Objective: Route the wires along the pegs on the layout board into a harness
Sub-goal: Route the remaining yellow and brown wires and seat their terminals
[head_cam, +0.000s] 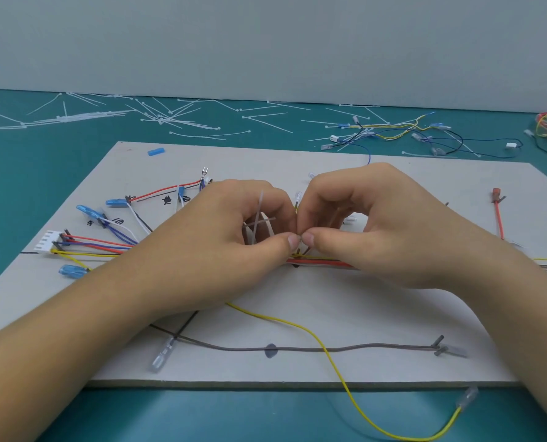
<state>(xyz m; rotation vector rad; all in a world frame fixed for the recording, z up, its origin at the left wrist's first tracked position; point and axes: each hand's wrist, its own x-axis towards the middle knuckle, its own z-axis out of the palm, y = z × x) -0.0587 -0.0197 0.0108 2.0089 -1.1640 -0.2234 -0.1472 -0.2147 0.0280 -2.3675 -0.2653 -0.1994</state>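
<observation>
Left hand (234, 237): fingers curled round a few translucent cable ties (259, 218), thumb and forefinger pinched shut at the tip. Right hand (377, 224): also curled, thumb and forefinger pinched against the left's. What's in that pinch is tiny. It looks like the tail of one of those ties, but I can't be sure.

Both pinches sit just above the wire bundle (323, 261), red, yellow and black strands running left-right across the middle of the layout board (361, 314). My read is that they're tying off the trunk at this point.

Left of the hands the strands fan out to a white connector (45, 242) and blue terminals (87, 212), each held by dark pegs. On the near side a grey wire (297, 348) is laid up to a peg (438, 341). A loose yellow wire (297, 323) crosses it and droops off the board's front edge, not yet routed by the look of it.

Handling: the wires are thin, light and limp. They'll hold a bend only where a peg or tie pins them, and they'll spring out if let go. Best to grip the insulation close to a peg, not the crimped terminals, since pulling there could strain the crimp. The ties are slick and springy, so take the tail near the head.

At the back, on the teal table (26, 186), are scattered spare ties (170, 119) and a heap of spare leads (393, 132).
</observation>
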